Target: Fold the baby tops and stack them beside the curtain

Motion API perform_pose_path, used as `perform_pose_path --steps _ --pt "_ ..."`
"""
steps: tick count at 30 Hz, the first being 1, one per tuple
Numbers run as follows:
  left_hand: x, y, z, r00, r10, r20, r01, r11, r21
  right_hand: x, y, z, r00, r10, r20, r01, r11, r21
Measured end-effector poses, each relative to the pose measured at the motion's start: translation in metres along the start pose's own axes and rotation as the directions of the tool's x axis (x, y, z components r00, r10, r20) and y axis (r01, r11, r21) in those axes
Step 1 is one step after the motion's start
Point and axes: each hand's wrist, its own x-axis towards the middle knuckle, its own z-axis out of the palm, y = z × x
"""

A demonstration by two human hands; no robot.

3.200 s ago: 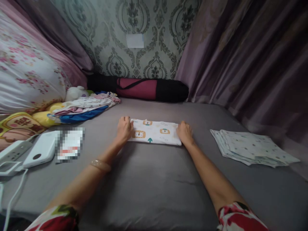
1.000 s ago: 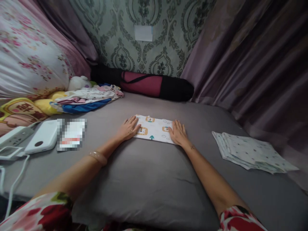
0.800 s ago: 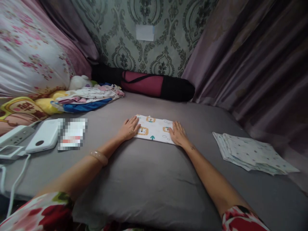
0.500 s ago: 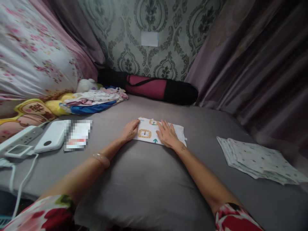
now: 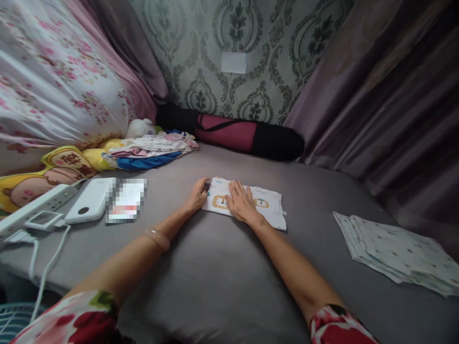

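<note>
A folded white cloth (image 5: 270,217) with yellow lion faces and a small tag on its right edge lies flat on the grey bed sheet (image 5: 222,277). At its left edge, my left hand (image 5: 197,196) has its fingers curled against the fabric, and the fingertips are partly hidden. A pale bangle (image 5: 158,240) circles the left forearm. My right hand (image 5: 241,200) lies flat across the middle of the cloth, fingers stretched out, pressing on it and covering part of the print. Off to the right rests a stack of folded, speckled pale cloths (image 5: 405,243).
A power bank (image 5: 91,200), a power strip (image 5: 53,200) with cables and a blurred-out item (image 5: 127,200) lie at left. Behind them are a crumpled clothes pile (image 5: 150,148) and plush toys (image 5: 96,157). A long black-and-maroon bag (image 5: 229,134) lies along the wall.
The folded cloth shows a different part of its lion print and reaches slightly further right. My right hand has slid left across it. The whole view has shifted a little.
</note>
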Motion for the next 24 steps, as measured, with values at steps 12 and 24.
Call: perform_pose_path --steps 12,24 --pt "0.001 0.003 -0.002 0.997 -0.079 -0.027 0.074 0.987 -0.145 0.016 -0.020 0.007 0.997 0.057 0.047 -0.058 0.998 0.003" --pt "0.002 0.010 -0.003 0.997 -0.072 -0.025 0.066 0.980 -0.190 0.047 -0.067 0.031 0.998 -0.046 -0.048 0.047 0.999 0.020"
